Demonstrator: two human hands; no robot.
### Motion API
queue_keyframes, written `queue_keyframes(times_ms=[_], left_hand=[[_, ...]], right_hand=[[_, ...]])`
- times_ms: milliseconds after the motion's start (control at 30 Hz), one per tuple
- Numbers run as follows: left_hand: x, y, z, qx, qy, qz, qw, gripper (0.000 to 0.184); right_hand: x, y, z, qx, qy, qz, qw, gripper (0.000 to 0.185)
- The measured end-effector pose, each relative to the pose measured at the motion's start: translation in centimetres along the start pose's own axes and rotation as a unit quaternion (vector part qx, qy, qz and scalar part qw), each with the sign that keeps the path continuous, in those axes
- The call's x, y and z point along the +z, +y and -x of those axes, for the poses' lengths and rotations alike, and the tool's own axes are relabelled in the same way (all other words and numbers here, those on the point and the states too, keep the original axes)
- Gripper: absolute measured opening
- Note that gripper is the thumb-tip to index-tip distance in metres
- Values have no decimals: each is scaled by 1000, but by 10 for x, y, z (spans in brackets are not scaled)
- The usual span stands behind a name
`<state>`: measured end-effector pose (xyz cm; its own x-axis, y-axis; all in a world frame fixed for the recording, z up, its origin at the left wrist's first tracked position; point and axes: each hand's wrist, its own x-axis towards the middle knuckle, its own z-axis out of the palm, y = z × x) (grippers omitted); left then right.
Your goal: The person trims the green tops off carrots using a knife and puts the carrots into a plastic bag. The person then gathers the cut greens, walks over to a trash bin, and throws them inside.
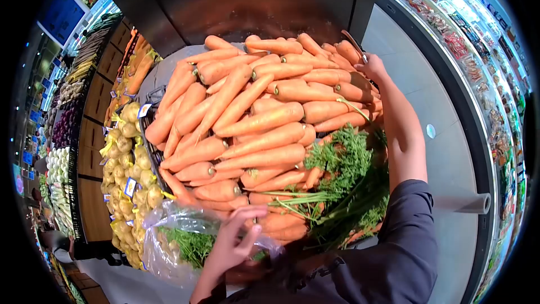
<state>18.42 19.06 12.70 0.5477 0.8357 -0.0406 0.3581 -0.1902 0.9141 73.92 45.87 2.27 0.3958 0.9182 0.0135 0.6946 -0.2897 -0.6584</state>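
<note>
Large orange carrots lie heaped in a dark crate in front of me. My right hand reaches to the far right edge of the heap. Its fingers are closed round a thin, dark, curved piece, whose kind I cannot make out. At the near side, my left hand is held over the heap, with thumb and fingers apart. A clear plastic bag lies against and behind that hand, with green leaves showing through it. Leafy carrot tops spread beside my right arm.
Netted bags of yellowish, potato-like produce hang to the left. Farther left are vegetable shelves. A dark panel stands behind the crate. On the right are grey floor and a lit refrigerated case.
</note>
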Motion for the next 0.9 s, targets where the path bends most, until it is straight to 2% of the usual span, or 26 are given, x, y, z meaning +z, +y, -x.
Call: queue_keyframes(times_ms=[100,167,200,233,333,400,433,500,567,600,633,667,700,767,833,867,900], left_hand=[[1,5,-11,-26,-24,21,999,26],[2,0,-18,-21,-28,30,999,26],[2,2,-21,-21,-31,18,999,26],[2,4,-24,-18,-34,7,999,27],[1,12,-26,-8,-36,21,999,27],[-4,15,-18,12,-37,20,999,27],[-9,15,-10,1,-43,13,999,26],[-22,13,10,-23,-76,45,996,22],[-38,10,36,-88,-153,37,984,16],[-43,7,48,-61,-177,-4,982,14],[-48,-1,62,-38,-199,-47,978,13],[-46,-6,84,-68,-191,-79,976,14],[-51,-22,93,-72,-199,-118,970,15],[-54,-40,109,-168,-159,-239,943,24],[-40,-82,132,-159,-29,-384,909,34],[-43,-70,131,-212,-27,-409,887,41],[-38,-68,141,-256,-24,-398,881,39]], right_hand=[[21,21,-22,-5,7,59,998,38],[34,31,-28,-89,45,98,990,43],[33,33,-35,-33,-7,53,998,46],[34,35,-35,-53,10,63,997,42],[18,27,-40,-20,-59,97,993,40],[5,19,-29,-31,-86,20,996,38],[-7,0,-16,-25,-121,22,992,39],[-23,-31,18,-109,-114,17,987,35],[-46,-86,66,-154,-111,120,974,35],[-55,-107,91,-153,-130,126,971,37],[-59,-113,108,-213,-153,84,961,35],[-75,-136,159,-229,-141,-20,963,33],[-75,-152,196,-199,-156,-37,967,30],[-74,-180,270,-202,-145,64,966,30],[-66,-191,323,-252,-187,187,931,31],[-54,-200,349,-251,-213,166,930,31],[-41,-207,371,-246,-251,143,925,31]])
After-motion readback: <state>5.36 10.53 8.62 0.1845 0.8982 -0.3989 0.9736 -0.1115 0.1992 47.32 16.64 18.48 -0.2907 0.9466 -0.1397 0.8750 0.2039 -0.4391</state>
